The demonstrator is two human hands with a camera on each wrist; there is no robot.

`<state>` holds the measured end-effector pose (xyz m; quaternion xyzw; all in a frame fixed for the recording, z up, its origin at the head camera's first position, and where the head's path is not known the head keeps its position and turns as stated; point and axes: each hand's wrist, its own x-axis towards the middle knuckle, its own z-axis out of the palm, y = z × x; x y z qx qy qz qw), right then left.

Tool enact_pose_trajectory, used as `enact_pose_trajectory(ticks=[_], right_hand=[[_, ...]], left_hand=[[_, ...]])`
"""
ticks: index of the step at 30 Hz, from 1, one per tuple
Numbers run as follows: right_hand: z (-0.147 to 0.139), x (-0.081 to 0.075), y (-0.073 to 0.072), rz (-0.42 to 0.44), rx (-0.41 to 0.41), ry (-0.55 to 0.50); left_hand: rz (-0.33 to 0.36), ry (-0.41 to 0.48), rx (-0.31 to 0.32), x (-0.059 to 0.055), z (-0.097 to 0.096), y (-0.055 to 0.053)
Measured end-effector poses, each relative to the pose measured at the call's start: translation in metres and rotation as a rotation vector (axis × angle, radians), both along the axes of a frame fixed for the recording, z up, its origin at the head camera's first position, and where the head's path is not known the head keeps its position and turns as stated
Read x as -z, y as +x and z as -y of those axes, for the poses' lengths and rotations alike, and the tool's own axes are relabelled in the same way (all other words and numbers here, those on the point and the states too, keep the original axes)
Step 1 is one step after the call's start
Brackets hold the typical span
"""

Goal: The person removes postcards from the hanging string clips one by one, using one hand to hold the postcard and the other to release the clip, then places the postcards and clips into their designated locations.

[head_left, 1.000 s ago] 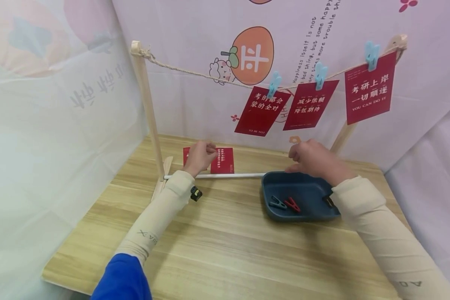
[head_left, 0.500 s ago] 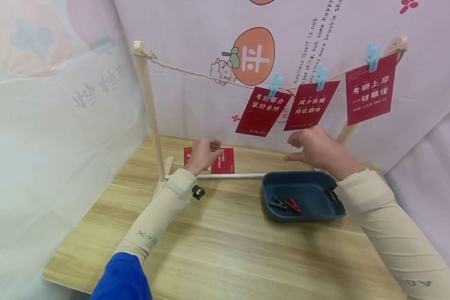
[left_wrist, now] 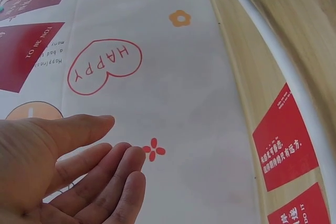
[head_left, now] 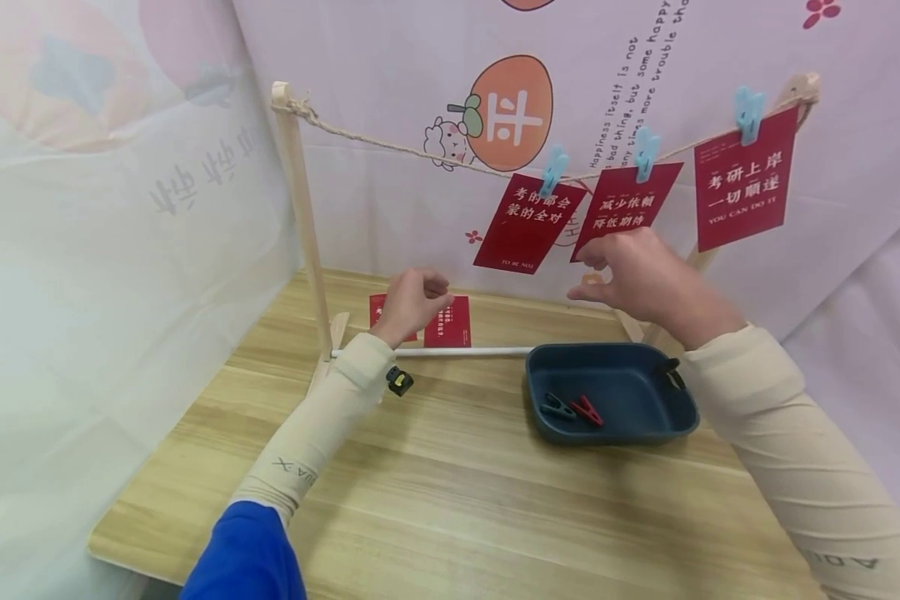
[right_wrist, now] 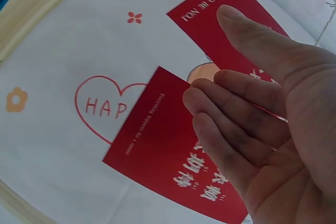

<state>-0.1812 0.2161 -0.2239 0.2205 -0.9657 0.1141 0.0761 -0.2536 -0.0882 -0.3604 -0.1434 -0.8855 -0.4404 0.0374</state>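
My left hand point(head_left: 416, 307) hovers in front of two red cards point(head_left: 448, 325) lying on the table. In the left wrist view its fingers point(left_wrist: 113, 192) are loosely bent with nothing between them. My right hand point(head_left: 648, 279) is raised above the dark blue tray point(head_left: 637, 400), overlapping the lower part of the middle hanging red card point(head_left: 630, 196). Thumb and fingers point(right_wrist: 236, 124) stand apart and hold nothing in the right wrist view. Three red cards hang from a twine line point(head_left: 397, 148), each by a light blue clothespin point(head_left: 555, 169); the left card point(head_left: 527, 229) and right card point(head_left: 746, 183) flank the middle one.
Inside the tray are a red clothespin point(head_left: 587, 410) and a dark teal clothespin point(head_left: 558, 407). Wooden posts point(head_left: 303, 225) carry the twine, with a white rod point(head_left: 465, 352) low between them. Printed cloth point(head_left: 390, 50) hangs behind the wooden table point(head_left: 450, 500).
My right hand has risen from the tray's back rim to the middle hanging card, its thumb spreading from the fingers. The left hand has shifted slightly up and right.
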Motion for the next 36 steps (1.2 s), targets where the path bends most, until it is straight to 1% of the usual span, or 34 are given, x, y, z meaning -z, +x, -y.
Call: enact_pose_trajectory(ticks=[8,15,24,31,36], right_hand=[[0.003,-0.014,0.005,-0.017,0.015,0.03],[0.006,-0.025,0.007,-0.045,0.023,0.001],[0.009,-0.035,0.011,-0.112,0.021,0.008],[0.013,-0.043,0.012,-0.158,0.014,0.011],[0.016,-0.049,0.012,-0.208,-0.002,-0.008]], left_hand=[[0.001,0.001,-0.012,-0.005,-0.002,0.001],[-0.01,0.003,-0.015,-0.012,-0.006,0.003],[-0.015,0.034,0.033,-0.02,-0.009,0.005],[-0.044,0.049,0.06,-0.028,-0.013,0.008],[-0.083,0.104,0.065,-0.032,-0.017,0.01]])
